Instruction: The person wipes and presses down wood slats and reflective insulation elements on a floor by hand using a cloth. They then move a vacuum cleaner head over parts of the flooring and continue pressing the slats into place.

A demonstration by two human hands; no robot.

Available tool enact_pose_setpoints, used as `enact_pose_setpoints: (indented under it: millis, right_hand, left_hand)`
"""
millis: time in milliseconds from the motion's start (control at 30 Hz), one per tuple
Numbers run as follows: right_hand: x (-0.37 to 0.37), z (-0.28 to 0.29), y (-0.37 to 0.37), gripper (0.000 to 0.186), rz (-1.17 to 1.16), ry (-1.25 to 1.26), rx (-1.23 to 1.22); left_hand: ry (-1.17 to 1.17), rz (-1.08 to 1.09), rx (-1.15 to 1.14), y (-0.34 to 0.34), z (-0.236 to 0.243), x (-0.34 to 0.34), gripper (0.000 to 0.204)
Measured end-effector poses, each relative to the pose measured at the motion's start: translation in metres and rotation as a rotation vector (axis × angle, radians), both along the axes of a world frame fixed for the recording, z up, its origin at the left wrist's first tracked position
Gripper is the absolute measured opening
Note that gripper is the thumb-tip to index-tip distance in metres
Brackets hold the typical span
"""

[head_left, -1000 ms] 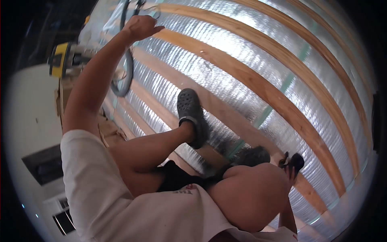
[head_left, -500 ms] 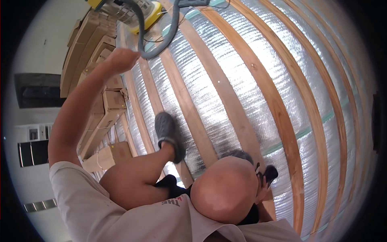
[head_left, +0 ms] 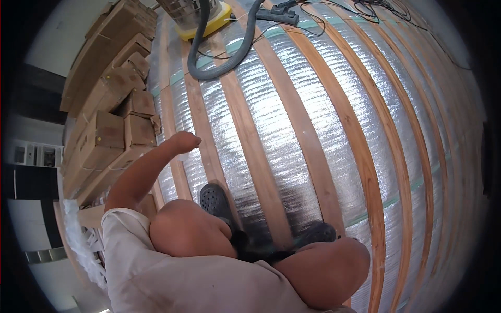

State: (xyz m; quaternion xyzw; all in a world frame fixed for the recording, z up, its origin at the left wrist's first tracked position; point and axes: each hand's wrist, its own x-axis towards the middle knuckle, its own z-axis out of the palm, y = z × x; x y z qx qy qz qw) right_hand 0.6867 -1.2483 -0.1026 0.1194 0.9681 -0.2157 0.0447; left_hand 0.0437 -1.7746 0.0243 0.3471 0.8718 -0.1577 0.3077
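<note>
Your left hand [head_left: 183, 142] was out in front of you, its back turned up and its fingers bent down out of sight beneath it; whether they were parted, pressed together or pinching something small could not be told. It was at the near edge of a wooden batten [head_left: 209, 151], which ran away from you under and beyond the fingertips; contact between them was unclear. Your left forearm [head_left: 140, 175] slanted forward and to the right, out past your left knee [head_left: 190, 227], with the elbow bent low by the sleeve. Your right hand was out of sight, so its state could not be told. Cardboard boxes [head_left: 104, 138] were piled left of that forearm, silvery foil [head_left: 271, 104] showed between the battens, and a grey hose [head_left: 222, 70] curved well ahead of the hand.
</note>
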Motion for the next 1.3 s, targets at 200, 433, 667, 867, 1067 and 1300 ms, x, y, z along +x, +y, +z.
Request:
enact_pose_setpoints:
  millis: [200, 433, 667, 867, 1067, 1300]
  right_hand:
    - [-0.024, 0.002, -0.017, 0.068, -0.154, -0.016, 0.069]
    - [-0.036, -0.001, -0.037, 0.071, -0.403, -0.013, 0.11]
    - [-0.085, -0.031, -0.028, 0.075, -0.329, 0.05, 0.117]
    - [-0.351, 0.026, -0.057, 0.085, 0.047, -0.071, 0.074]
    - [-0.619, 0.02, -0.075, 0.087, 0.331, 0.003, 0.102]
    - [-0.948, -0.014, -0.127, 0.072, 0.497, 0.337, 0.384]
  left_hand:
    - [0.197, 0.087, 0.171, -0.03, -0.066, -0.072, 0.02]
    - [0.393, 0.459, 0.516, -0.019, -0.11, -0.109, 0.02]
    - [0.571, 0.699, 0.71, -0.003, -0.136, -0.175, 0.016]
    - [0.798, 0.749, 0.809, 0.02, -0.165, -0.176, 0.011]
    - [0.763, 0.744, 0.779, 0.018, -0.158, -0.175, 0.008]
    - [0.676, 0.77, 0.814, 0.016, -0.152, -0.179, 0.01]
